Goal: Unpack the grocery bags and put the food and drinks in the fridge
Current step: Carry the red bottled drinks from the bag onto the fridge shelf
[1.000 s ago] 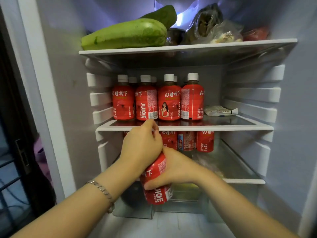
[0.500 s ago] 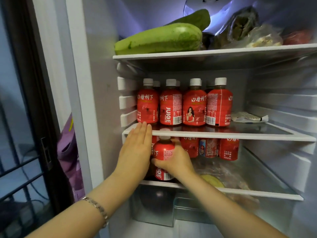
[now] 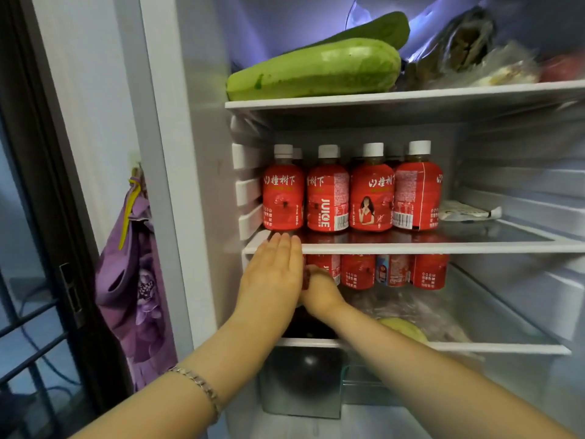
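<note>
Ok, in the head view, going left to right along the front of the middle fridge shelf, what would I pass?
Plain red bottle → JUICE-labelled bottle → bottle with a woman's picture → bottle showing its barcode → flat white packet, lying apart from the bottles.

Both forearms reach forward, hands touching.
Left hand (image 3: 272,280) flat, fingers straight, together, pointing up; right hand (image 3: 321,293) partly behind it, fingers hidden.
</note>
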`<state>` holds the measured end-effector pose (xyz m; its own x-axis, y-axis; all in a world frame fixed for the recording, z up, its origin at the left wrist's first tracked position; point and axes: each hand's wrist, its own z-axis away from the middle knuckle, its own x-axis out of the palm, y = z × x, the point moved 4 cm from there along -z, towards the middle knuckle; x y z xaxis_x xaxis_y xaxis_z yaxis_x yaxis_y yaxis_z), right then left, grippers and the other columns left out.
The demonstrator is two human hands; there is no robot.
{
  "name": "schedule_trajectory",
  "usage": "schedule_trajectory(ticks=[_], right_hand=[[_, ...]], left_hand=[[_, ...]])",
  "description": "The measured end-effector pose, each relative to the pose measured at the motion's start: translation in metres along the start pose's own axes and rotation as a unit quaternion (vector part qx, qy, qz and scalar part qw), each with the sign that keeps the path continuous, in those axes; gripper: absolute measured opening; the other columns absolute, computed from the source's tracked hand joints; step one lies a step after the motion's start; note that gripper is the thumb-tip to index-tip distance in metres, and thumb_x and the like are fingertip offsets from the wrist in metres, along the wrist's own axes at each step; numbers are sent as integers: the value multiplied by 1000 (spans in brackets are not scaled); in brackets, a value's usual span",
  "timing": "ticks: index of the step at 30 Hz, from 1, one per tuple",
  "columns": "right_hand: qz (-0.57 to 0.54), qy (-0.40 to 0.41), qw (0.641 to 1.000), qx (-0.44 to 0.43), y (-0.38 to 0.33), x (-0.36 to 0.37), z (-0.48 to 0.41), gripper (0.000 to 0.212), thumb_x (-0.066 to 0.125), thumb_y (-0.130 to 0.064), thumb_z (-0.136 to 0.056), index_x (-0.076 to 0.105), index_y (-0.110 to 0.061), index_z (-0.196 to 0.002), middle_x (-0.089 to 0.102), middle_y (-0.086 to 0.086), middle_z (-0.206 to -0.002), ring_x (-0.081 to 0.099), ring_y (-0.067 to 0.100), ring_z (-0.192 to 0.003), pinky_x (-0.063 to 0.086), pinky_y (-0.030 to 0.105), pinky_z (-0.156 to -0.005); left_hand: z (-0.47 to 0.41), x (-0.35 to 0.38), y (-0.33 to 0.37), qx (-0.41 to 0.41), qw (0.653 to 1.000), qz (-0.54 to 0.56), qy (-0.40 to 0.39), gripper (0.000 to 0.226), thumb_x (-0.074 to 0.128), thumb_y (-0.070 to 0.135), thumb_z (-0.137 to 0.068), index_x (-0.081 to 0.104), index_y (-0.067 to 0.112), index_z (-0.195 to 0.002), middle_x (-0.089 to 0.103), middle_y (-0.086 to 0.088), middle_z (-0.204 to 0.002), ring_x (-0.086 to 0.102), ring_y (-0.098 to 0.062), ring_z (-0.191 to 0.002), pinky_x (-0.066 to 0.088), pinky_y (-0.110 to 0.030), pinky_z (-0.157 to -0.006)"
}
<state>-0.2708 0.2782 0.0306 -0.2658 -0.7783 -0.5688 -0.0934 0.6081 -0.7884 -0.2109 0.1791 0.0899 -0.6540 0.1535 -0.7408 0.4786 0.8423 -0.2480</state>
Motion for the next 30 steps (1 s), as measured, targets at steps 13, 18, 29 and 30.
schedule_trajectory(ticks=[13, 18, 29, 30], right_hand=[[122, -18, 975, 188, 37, -94, 148, 26, 51, -14, -87, 54, -18, -61, 68, 5, -72, 58, 17, -57, 45, 19, -46], [137, -13, 943, 303, 52, -149, 296, 14, 50, -13, -87, 55, -13, -73, 59, -4, -63, 52, 10, -52, 41, 21, -51], [163, 156, 775, 590, 50, -214, 775, 19, 46, -12, -90, 64, -7, -87, 73, 9, -94, 71, 22, -69, 54, 26, -71], [157, 175, 752, 615, 42, -213, 820, 22, 46, -11, -90, 66, -5, -95, 74, 9, -96, 72, 23, -74, 54, 27, -75]], left_hand=[[20, -29, 82, 109, 975, 193, 17, 36, 43, 18, -78, 65, 2, -101, 61, -19, -107, 58, -39, -101, 50, -47, -86], [70, -58, 206, 221, 937, 221, -154, 25, 39, 25, -94, 57, 16, -110, 63, -7, -112, 59, -28, -100, 43, -32, -74], [354, -252, 498, 532, 742, 328, -243, 23, 40, 25, -96, 56, 11, -103, 61, -10, -109, 59, -31, -97, 40, -33, -69], [386, -276, 518, 556, 719, 336, -245, 21, 39, 24, -96, 55, 10, -99, 61, -11, -107, 58, -31, -95, 41, -33, -69]])
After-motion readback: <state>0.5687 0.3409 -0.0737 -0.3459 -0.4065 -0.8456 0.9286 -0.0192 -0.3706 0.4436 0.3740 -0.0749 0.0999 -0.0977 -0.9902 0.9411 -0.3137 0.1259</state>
